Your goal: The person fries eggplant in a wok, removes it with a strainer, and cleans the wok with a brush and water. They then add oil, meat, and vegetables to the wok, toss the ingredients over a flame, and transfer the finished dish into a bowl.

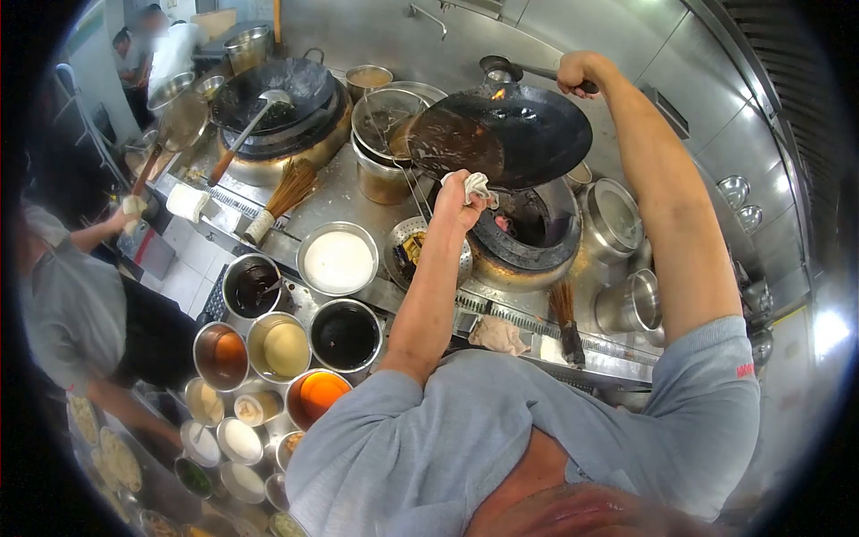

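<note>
My left hand (458, 199) is closed round a folded white cloth (481, 186) at the near edge of a black wok (537, 134). The wok is raised and tipped to the left above its burner (528, 242). Dark liquid (452, 143) spreads at its left side, over a wire strainer (385, 112) on a metal pot (383, 179). With my right hand (582, 73) I grip the handle of a ladle (498, 65), its bowl over the wok's far rim. A perforated skimmer (461, 259) with dark and yellow food lies below my left forearm.
Another wok (268, 94) with a ladle sits on the left burner. Bamboo brushes (291, 188) lie on the counter. Bowls of sauces (344, 333) and white powder (335, 259) crowd the near left. A co-worker (76, 295) stands at left. Pots (626, 300) stand at right.
</note>
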Demonstrator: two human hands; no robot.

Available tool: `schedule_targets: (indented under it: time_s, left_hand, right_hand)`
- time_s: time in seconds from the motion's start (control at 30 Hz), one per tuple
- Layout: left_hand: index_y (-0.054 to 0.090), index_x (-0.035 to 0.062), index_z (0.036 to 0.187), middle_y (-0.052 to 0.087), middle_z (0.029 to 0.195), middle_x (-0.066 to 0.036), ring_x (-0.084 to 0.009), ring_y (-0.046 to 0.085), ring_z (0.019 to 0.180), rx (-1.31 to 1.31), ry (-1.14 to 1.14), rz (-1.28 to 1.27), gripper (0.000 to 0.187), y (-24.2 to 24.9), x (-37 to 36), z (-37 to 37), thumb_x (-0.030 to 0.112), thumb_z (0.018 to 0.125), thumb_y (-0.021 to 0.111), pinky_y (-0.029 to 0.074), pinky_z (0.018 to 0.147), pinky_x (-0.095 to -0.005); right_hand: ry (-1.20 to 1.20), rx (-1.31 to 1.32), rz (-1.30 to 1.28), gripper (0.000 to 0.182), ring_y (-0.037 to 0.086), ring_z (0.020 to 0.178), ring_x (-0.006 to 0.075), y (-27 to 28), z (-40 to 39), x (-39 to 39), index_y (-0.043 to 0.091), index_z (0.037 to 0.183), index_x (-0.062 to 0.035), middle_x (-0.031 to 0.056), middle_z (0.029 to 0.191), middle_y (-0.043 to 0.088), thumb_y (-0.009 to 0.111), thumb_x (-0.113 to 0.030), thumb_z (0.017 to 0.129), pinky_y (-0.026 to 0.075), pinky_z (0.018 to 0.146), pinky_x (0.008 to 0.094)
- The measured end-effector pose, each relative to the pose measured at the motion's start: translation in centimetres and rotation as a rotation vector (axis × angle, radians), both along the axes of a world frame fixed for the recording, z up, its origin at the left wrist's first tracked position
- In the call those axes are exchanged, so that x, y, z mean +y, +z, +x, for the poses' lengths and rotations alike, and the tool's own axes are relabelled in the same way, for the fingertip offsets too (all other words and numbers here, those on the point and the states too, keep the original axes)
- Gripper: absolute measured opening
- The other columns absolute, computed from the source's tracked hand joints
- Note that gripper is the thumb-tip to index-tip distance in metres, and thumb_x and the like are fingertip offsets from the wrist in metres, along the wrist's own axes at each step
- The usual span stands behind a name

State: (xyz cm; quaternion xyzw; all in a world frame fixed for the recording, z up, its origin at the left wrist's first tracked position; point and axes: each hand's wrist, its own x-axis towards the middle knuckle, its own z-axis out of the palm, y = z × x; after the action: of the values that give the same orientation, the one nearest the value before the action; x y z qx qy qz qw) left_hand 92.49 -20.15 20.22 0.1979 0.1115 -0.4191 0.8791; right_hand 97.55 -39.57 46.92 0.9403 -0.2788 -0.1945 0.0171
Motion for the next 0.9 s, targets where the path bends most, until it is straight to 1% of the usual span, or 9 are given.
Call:
schedule_targets:
  time_s: [0.13, 0.2, 0.4, 0.47, 0.53, 0.6, 0.73, 0.8, 0.9]
  left_hand:
    - [0.050, -0.0030, 0.084, 0.049, 0.078, -0.018, -0.0288, 0.055, 0.062, 0.013, 0.011, -0.014, 0.021, 0.2, 0.0, 0.2, 0.016, 0.087, 0.041, 0.033, 0.029, -0.0149]
    - [0.051, -0.0031, 0.084, 0.049, 0.079, -0.018, -0.0291, 0.056, 0.063, 0.017, 0.016, -0.019, 0.022, 0.1, 0.0, 0.3, 0.016, 0.087, 0.041, 0.033, 0.029, -0.0149]
    - [0.050, -0.0040, 0.084, 0.048, 0.081, -0.020, -0.0304, 0.055, 0.064, 0.021, 0.011, -0.122, 0.023, -0.9, -0.8, 1.3, 0.017, 0.087, 0.041, 0.033, 0.029, -0.0146]
    - [0.049, -0.0040, 0.095, 0.047, 0.092, -0.027, -0.0285, 0.054, 0.069, 0.024, -0.007, -0.149, 0.026, -1.3, -1.0, 1.6, 0.021, 0.090, 0.043, 0.034, 0.030, -0.0141]
    - [0.049, -0.0040, 0.095, 0.046, 0.092, -0.027, -0.0286, 0.054, 0.070, 0.023, -0.008, -0.156, 0.026, -1.7, -1.4, 1.8, 0.020, 0.090, 0.043, 0.034, 0.030, -0.0141]
    - [0.049, -0.0039, 0.096, 0.046, 0.092, -0.026, -0.0286, 0.054, 0.072, 0.023, -0.007, -0.161, 0.026, -1.6, -1.6, 1.8, 0.020, 0.090, 0.043, 0.034, 0.030, -0.0142]
    - [0.049, -0.0032, 0.096, 0.044, 0.094, -0.024, -0.0294, 0.054, 0.077, 0.042, 0.015, -0.152, 0.025, -1.1, -1.5, 1.5, 0.021, 0.090, 0.042, 0.034, 0.031, -0.0140]
    - [0.049, -0.0029, 0.096, 0.044, 0.095, -0.023, -0.0296, 0.054, 0.079, 0.041, 0.019, -0.149, 0.026, -1.0, -1.6, 1.6, 0.021, 0.090, 0.042, 0.034, 0.031, -0.0139]
    - [0.049, -0.0028, 0.097, 0.044, 0.097, -0.023, -0.0299, 0.054, 0.080, 0.028, 0.022, -0.196, 0.026, -1.2, -1.9, 1.9, 0.022, 0.091, 0.041, 0.033, 0.031, -0.0138]
  right_hand:
    - [0.006, 0.075, -0.047, 0.008, 0.048, 0.047, 0.0252, -0.3, 1.6, -1.1, 0.052, 0.064, -0.0026, 0.0126, 0.052, 0.048, 0.050, -0.005, 0.071, 0.038, 0.047, 0.0411]
    - [0.019, 0.070, -0.008, 0.009, 0.046, 0.046, 0.0245, -0.4, 1.8, -1.2, 0.049, 0.061, -0.0032, 0.0125, 0.052, 0.047, 0.049, -0.005, 0.070, 0.036, 0.046, 0.0397]
    - [-0.043, 0.053, -0.034, 0.007, 0.045, 0.048, 0.0232, -0.1, 2.0, -0.2, 0.050, 0.064, -0.0036, 0.0112, 0.054, 0.046, 0.048, -0.003, 0.071, 0.036, 0.048, 0.0392]
    - [-0.003, 0.083, -0.049, 0.007, 0.045, 0.049, 0.0232, 0.2, 2.0, 0.1, 0.050, 0.065, -0.0036, 0.0111, 0.054, 0.046, 0.048, -0.003, 0.072, 0.036, 0.048, 0.0392]
    - [0.037, 0.116, -0.062, 0.007, 0.045, 0.049, 0.0233, 0.3, 2.0, 0.4, 0.050, 0.066, -0.0036, 0.0110, 0.055, 0.047, 0.047, -0.003, 0.072, 0.036, 0.048, 0.0392]
    - [-0.002, -0.059, -0.008, 0.009, 0.041, 0.039, 0.0202, 0.2, 1.8, 0.7, 0.055, 0.063, 0.0024, 0.0106, 0.048, 0.045, 0.050, -0.002, 0.069, 0.032, 0.036, 0.0373]
    - [0.053, -0.002, -0.039, 0.009, 0.041, 0.039, 0.0198, 0.8, 2.0, 1.1, 0.053, 0.061, 0.0018, 0.0102, 0.049, 0.044, 0.049, -0.002, 0.069, 0.031, 0.035, 0.0363]
    - [0.068, 0.045, -0.151, 0.010, 0.049, 0.048, 0.0268, 0.9, 2.2, 1.3, 0.057, 0.069, -0.0005, 0.0139, 0.053, 0.050, 0.047, -0.002, 0.069, 0.038, 0.049, 0.0455]
    - [0.055, 0.050, -0.167, 0.012, 0.049, 0.049, 0.0274, 0.6, 3.2, 0.7, 0.058, 0.065, 0.0002, 0.0154, 0.053, 0.051, 0.047, -0.002, 0.068, 0.038, 0.049, 0.0453]
